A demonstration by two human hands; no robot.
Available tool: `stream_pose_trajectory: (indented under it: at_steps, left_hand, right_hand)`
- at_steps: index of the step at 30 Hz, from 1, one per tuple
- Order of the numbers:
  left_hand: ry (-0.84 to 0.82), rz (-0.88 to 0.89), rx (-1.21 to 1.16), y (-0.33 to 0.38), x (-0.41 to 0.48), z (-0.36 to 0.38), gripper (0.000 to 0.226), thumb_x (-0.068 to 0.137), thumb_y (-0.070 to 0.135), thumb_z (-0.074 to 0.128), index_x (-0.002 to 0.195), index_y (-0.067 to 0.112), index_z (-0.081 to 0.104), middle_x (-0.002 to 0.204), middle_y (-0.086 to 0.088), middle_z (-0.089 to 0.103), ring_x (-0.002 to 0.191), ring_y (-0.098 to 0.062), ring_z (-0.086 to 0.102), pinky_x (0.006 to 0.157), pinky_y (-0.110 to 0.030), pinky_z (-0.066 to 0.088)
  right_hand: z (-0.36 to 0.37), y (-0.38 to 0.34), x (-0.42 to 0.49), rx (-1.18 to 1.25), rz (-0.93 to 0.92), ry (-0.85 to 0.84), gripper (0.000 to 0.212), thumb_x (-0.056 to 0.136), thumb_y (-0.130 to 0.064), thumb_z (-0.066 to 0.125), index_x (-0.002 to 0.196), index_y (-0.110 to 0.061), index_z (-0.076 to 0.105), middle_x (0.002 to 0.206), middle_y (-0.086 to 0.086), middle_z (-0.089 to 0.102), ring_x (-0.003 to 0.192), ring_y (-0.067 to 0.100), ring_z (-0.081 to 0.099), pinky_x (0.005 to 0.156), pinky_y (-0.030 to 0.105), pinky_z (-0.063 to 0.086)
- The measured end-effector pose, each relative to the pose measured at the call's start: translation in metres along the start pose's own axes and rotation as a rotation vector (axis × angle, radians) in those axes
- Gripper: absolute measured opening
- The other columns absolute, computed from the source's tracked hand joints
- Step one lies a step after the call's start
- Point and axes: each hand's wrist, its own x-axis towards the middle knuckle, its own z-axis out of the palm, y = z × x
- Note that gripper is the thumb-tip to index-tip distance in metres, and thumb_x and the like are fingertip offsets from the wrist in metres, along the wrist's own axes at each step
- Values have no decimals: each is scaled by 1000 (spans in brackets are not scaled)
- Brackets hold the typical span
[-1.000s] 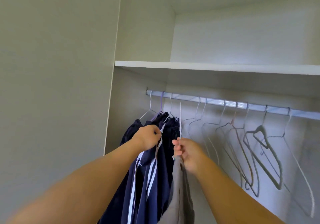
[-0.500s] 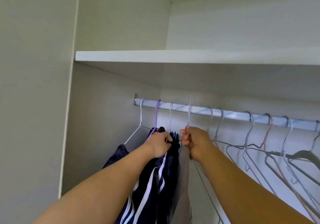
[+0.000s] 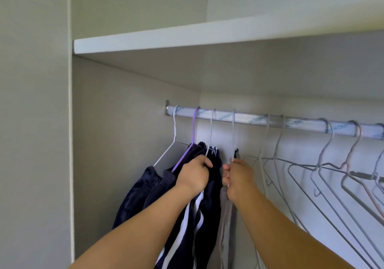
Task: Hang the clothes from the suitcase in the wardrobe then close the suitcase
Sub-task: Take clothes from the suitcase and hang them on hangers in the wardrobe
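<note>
Navy clothes with white stripes hang from the rail at the left end of the wardrobe, under a white shelf, on a purple hanger and pale ones beside it. The left hand has its grip curled round the bunched navy cloth just below the hooks. Just beside it, the right hand pinches the thin neck of a white hanger, whose hook sits over the rail. A grey garment drops from under that fist, touching the navy clothes. Farther right along the rail hang bare wire hangers, well apart from both hands.
</note>
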Motion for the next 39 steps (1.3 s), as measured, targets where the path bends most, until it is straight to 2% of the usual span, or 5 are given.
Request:
stream_pose_trajectory:
  at_steps: [6, 16, 23, 32, 39]
  left_hand:
    - [-65, -5, 496, 17, -19, -1, 33, 96, 16, 32, 122, 25, 49, 126, -8, 52, 122, -30, 38, 102, -42, 30]
    - [-132, 32, 494, 26, -86, -6, 54, 95, 9, 37, 145, 22, 24, 152, -5, 17, 131, -35, 30, 106, -42, 32]
    - [34, -16, 440, 34, -157, -14, 39, 93, 13, 41, 131, 18, 46, 131, -11, 48, 119, -31, 43, 99, -42, 41]
    - [82, -343, 200, -9, -300, -9, 28, 91, 11, 40, 106, 18, 63, 103, -5, 64, 79, -19, 55, 71, -28, 49]
    - [129, -679, 43, -72, -414, -26, 23, 90, 7, 44, 90, 19, 62, 85, -3, 61, 77, -18, 59, 70, -22, 50]
  right_hand:
    - [-13, 0, -15, -141, -22, 31, 34, 96, 1, 35, 123, -8, 52, 66, 3, 45, 51, 12, 36, 40, 18, 31]
    - [-41, -4, -76, -473, -18, -187, 42, 91, 4, 43, 130, -10, 48, 104, 7, 50, 69, 13, 42, 54, 22, 32]
    - [-66, -9, -148, -439, 158, -308, 27, 96, -10, 43, 119, -3, 56, 125, 20, 59, 110, 34, 59, 90, 39, 48]
    - [-127, 63, -246, -510, 438, -436, 15, 95, -9, 45, 91, -8, 59, 75, 7, 60, 62, 19, 51, 61, 29, 43]
    - [-132, 140, -329, -598, 696, -539, 13, 95, -8, 48, 88, -5, 58, 80, 9, 61, 78, 23, 57, 69, 29, 43]
